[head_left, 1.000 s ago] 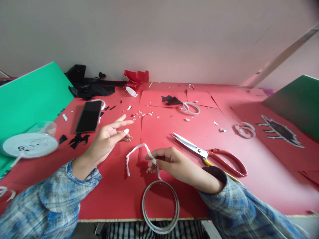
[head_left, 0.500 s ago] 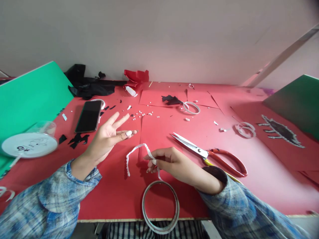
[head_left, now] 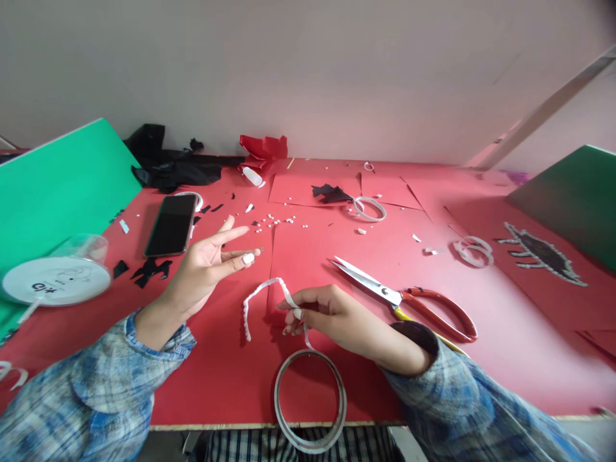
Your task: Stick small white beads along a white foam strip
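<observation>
Between the thumb and fingers of my right hand (head_left: 332, 314) is pinched a narrow strip of white tape (head_left: 274, 281). Its free end curls to the left and carries a row of small white beads. Below the hand, the same strip runs down to a tape roll (head_left: 344, 401), which hangs over the table's front edge. My left hand (head_left: 206, 263) is raised with its fingers apart and holds nothing. Loose white beads (head_left: 289, 220) are scattered on the red table beyond it. Scissors (head_left: 385, 292) with red handles lie to the right of my right hand.
A phone (head_left: 171, 224) and a lidded plastic cup (head_left: 58, 281) are at left, near a green board (head_left: 62, 186). Black paper scraps (head_left: 178, 170) and a white bottle (head_left: 252, 176) lie at the back. More tape rolls (head_left: 369, 209) and a bead-edged black shape (head_left: 546, 253) are farther right.
The fingers of my left hand have shifted slightly and its thumb and forefinger have tilted. My right hand, the tape strip and the roll stay in place.
</observation>
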The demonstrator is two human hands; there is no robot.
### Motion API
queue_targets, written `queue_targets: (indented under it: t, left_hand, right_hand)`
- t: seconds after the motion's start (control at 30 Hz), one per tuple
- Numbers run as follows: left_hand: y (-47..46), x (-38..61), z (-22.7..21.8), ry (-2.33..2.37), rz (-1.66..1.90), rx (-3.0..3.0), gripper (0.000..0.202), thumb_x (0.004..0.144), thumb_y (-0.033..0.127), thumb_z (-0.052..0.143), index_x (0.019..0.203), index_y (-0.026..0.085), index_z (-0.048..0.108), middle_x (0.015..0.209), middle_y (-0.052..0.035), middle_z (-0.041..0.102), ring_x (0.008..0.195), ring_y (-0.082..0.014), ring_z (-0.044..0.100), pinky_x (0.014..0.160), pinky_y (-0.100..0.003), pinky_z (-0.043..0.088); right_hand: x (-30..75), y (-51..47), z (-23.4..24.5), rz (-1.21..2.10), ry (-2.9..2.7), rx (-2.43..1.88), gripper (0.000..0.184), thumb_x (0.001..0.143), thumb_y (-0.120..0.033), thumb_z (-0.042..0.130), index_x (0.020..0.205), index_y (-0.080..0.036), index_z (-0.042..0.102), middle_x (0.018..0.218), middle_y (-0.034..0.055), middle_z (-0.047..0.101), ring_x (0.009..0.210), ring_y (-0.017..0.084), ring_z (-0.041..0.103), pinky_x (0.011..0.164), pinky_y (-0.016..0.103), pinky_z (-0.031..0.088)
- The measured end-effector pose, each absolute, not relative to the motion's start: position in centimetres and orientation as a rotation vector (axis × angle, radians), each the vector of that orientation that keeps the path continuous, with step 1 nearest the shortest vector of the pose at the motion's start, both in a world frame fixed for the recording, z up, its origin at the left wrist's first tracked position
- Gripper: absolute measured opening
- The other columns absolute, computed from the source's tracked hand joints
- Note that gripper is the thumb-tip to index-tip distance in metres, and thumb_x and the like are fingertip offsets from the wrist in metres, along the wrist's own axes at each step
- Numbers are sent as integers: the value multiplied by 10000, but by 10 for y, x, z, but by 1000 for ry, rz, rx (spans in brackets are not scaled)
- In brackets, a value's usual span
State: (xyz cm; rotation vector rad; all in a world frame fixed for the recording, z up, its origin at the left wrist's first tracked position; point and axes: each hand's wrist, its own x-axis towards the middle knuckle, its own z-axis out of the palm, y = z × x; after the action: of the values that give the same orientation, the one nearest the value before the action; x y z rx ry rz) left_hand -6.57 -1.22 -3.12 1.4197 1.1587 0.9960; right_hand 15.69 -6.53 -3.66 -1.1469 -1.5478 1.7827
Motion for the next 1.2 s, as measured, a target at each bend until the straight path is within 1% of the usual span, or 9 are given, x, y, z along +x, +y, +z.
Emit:
queue_targets:
  t: [0.13,0.27,0.43,0.6,0.77,0.9,1.0,1.07,1.2]
  left_hand:
    - [-13,-64,-29,1135,1002,1298,946,744,232,720,1481,295,130,1528,-133,244,1138,-281,589,964,-437,501]
    - [-14,-64,-27,1137,974,1385,661,724,286,741,1333,219,492,1555,-100,160,1185,-326,545,971,-406,501]
    - [-15,-64,-27,1122,987,1288,933,736,244,732,1474,305,164,1531,-108,245,1118,-278,601,952,-414,514]
    - [-14,-64,-27,1125,978,1386,629,729,276,742,1310,188,518,1533,-108,238,1212,-303,525,983,-334,493]
    - [-13,-65,-24,1082,970,1307,897,768,227,697,1475,311,151,1550,-121,171,1042,-221,640,912,-358,540]
    - [-11,-64,-25,1084,971,1391,623,762,262,708,1327,187,455,1465,-140,385,1144,-251,581,924,-317,529]
    - [-14,-61,-26,1123,1022,1430,581,722,279,751,1233,158,502,1036,-94,697,927,-212,680,844,-332,568]
    - [-19,-57,-26,1149,1040,1469,503,709,296,762,1147,161,555,832,-42,716,779,-184,698,760,-312,590]
    - [-30,-49,-24,1155,1051,1602,197,725,323,739,836,176,670,792,-35,727,735,-170,691,692,-274,597]
  right_hand:
    - [157,-65,-35,1787,-1539,-1158,220,846,-105,519,968,-149,697,793,29,679,754,121,640,715,242,498]
    - [156,-65,-35,1781,-1550,-1162,221,847,-106,517,969,-144,697,787,26,675,750,120,639,711,237,497]
    - [156,-65,-36,1779,-1563,-1154,221,848,-117,519,975,-144,698,800,34,683,761,124,642,712,238,499]
    - [157,-65,-35,1781,-1564,-1163,217,850,-134,522,979,-141,696,790,35,683,756,127,644,716,245,504]
    - [157,-65,-35,1772,-1579,-1160,198,854,-152,528,964,-145,693,783,33,678,751,126,643,711,249,512]
    - [156,-66,-35,1764,-1580,-1163,173,855,-170,540,943,-155,688,791,33,681,761,130,649,723,258,519]
    - [156,-66,-34,1786,-1542,-1153,146,857,-177,538,899,-159,677,797,33,690,772,135,661,734,264,526]
    - [155,-66,-35,1804,-1518,-1126,138,861,-191,540,898,-150,667,799,38,696,774,137,667,737,268,528]
    - [156,-66,-37,1782,-1507,-1077,164,851,-251,586,943,-143,669,826,51,707,797,147,671,767,287,529]
